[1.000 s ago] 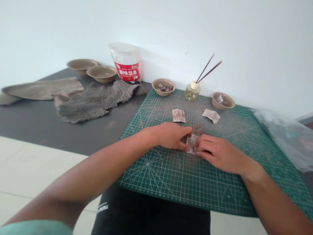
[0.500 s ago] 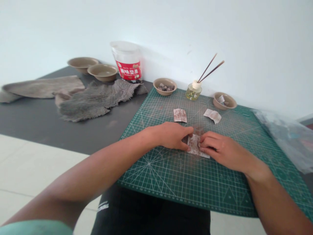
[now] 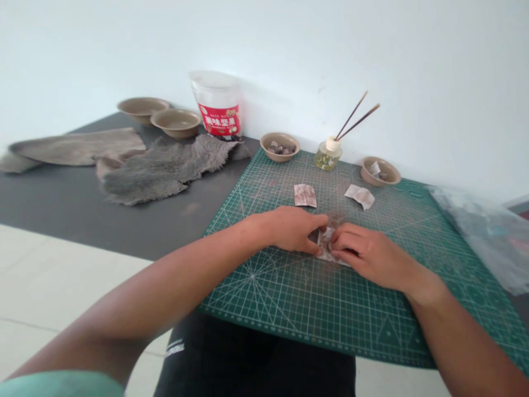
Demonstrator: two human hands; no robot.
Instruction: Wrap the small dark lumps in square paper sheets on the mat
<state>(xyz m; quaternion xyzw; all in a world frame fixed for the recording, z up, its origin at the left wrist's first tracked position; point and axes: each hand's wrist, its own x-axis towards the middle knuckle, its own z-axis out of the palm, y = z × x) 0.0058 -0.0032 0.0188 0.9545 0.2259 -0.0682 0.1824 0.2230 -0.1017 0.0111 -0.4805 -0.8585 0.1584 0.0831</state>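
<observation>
A small whitish piece with brown smudges, like paper (image 3: 325,243), lies flat on a green cutting mat (image 3: 281,309). My left hand (image 3: 295,229) holds its left edge down, thumb and index finger apart at two corners. Over the right part of the piece, my right hand (image 3: 363,251) is closed, fingertips bunched and pressed to the surface. Whatever it pinches is hidden by the fingers. Brown dust surrounds the piece. Beyond my hands lie another smudged piece (image 3: 305,196) and a curled, paler piece (image 3: 360,196).
A bowl of stones (image 3: 280,147), a reed diffuser (image 3: 328,153) and a bowl with scraps (image 3: 381,171) line the back. Grey rough hide-like cloth (image 3: 161,171), two bowls (image 3: 177,122) and a nut tub (image 3: 219,107) stand left. A clear plastic bag (image 3: 483,231) lies right.
My right hand has slid a little left across the smudged piece, closer to my left hand. My left hand stays in place on the edge.
</observation>
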